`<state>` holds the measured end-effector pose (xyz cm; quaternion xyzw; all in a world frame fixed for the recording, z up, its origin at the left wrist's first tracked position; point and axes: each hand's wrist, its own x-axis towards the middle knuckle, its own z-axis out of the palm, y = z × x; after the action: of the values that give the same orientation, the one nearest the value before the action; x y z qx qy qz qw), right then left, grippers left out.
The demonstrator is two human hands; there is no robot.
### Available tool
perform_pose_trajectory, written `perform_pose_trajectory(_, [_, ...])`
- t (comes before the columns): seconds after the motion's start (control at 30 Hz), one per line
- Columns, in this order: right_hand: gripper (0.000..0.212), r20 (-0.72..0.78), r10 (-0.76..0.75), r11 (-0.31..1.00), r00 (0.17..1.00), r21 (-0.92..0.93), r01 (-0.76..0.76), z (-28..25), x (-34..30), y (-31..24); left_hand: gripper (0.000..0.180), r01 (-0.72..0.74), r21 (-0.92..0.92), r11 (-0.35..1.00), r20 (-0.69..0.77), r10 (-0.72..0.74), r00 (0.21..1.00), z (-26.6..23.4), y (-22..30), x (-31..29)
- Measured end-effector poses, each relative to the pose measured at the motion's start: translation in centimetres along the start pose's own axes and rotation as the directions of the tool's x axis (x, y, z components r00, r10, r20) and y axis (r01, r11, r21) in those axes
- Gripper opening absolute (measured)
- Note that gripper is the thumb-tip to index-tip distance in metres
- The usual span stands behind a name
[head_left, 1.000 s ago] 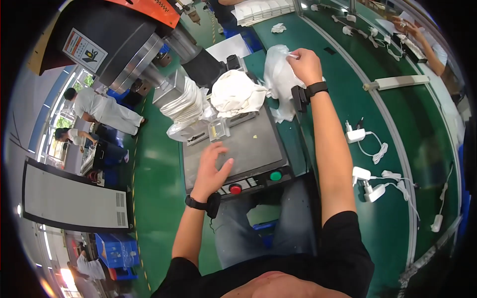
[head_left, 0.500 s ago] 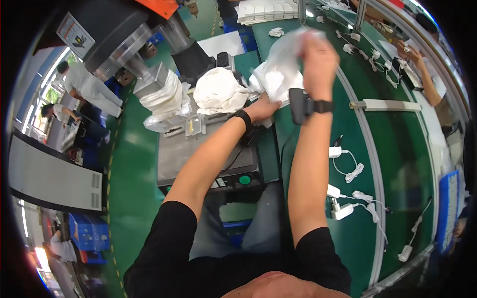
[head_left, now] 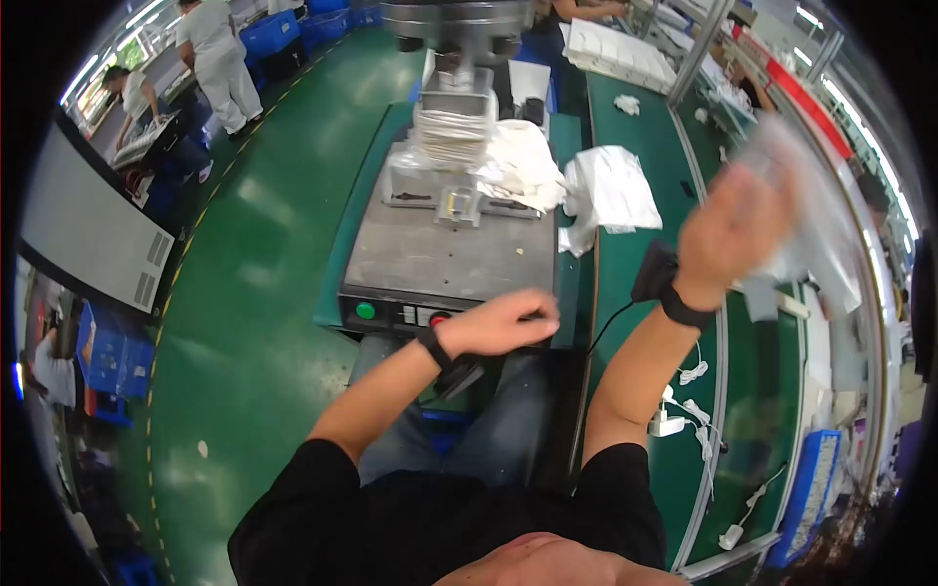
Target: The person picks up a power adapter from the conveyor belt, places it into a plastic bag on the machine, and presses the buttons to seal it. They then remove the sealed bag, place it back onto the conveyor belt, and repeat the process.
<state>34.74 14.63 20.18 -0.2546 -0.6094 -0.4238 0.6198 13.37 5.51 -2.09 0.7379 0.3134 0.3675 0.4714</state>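
Note:
My right hand (head_left: 738,234), blurred by motion, is raised over the right side of the green bench. It is closed on a translucent plastic bag (head_left: 826,249), which trails to the right and is smeared too. My left hand (head_left: 503,322) hovers by the front edge of a grey metal machine base (head_left: 440,259), near its red button. Its fingers are loosely bent, with a gap at the tips and nothing in them. Beyond it, white bags (head_left: 616,190) lie on the bench beside the machine. A cream cloth (head_left: 523,161) bunches against the machine's wrapped column (head_left: 451,137).
White power adapters with cables (head_left: 669,423) rest on the bench below my right forearm. A metal rail (head_left: 718,391) runs along the bench. White trays (head_left: 620,54) are stacked at the far end. A green button (head_left: 365,311) sits on the machine's front. People work at the far left.
My right hand has swung right with the plastic bag, away from the white bags. My left hand has left those bags and come back toward me. The view has turned.

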Motion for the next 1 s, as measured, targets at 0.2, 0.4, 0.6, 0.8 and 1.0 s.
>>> perform_pose_trajectory(0.2, [0.022,0.963,-0.265,0.763,0.045,0.238,-0.601,1.3,-8.0,-7.3,0.050,0.231,0.009,0.973,-0.330,-0.215,0.919,-2.8,2.9,-11.9])
perform_pose_trajectory(0.4, [0.020,0.770,-0.627,0.197,0.122,0.307,-0.931,-5.9,-3.6,-19.7,0.059,-0.085,-0.123,0.989,-0.267,0.050,0.963,-7.0,6.9,-17.1])
perform_pose_trajectory(0.6, [0.018,0.738,-0.657,0.090,0.154,0.280,-0.956,-5.9,-3.9,-19.7,0.047,0.207,-0.488,0.848,0.179,-0.135,0.974,-8.4,5.3,-18.7])
perform_pose_trajectory(0.8, [0.010,0.885,-0.445,0.154,-0.138,-0.076,-0.985,-3.5,-9.0,-17.0,0.023,0.243,-0.417,0.876,0.056,-0.242,0.969,-11.6,2.7,-16.3])
perform_pose_trajectory(1.0, [0.012,0.964,-0.245,-0.085,-0.106,-0.130,-0.988,-1.2,-12.2,-16.7,0.023,0.302,-0.602,0.739,0.112,-0.296,0.949,-13.7,2.4,-13.0])
